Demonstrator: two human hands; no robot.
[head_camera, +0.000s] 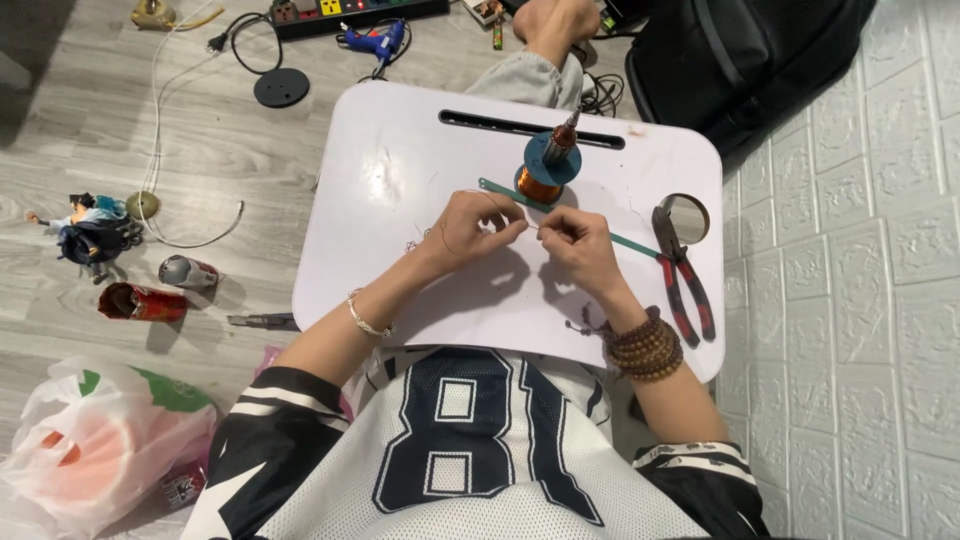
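Observation:
My left hand (472, 226) and my right hand (578, 243) meet over a white lap table (400, 180), both pinching a thin copper wire (532, 228) stretched between their fingertips. Just beyond the hands stands a spool of copper wire (541, 184) with a blue flange and a small motor part (562, 140) on top. A thin green strip (500, 190) lies under the hands, running from the spool toward the right. Red-handled pliers (685, 275) lie at the table's right side, apart from my right hand.
A round cup hole (686, 216) sits in the table's right edge. On the wooden floor to the left are a crushed red can (142, 302), a figurine (90, 228), a plastic bag (95, 440), cables, a power strip and a blue glue gun (380, 42). A black bag (740, 60) leans by the white wall.

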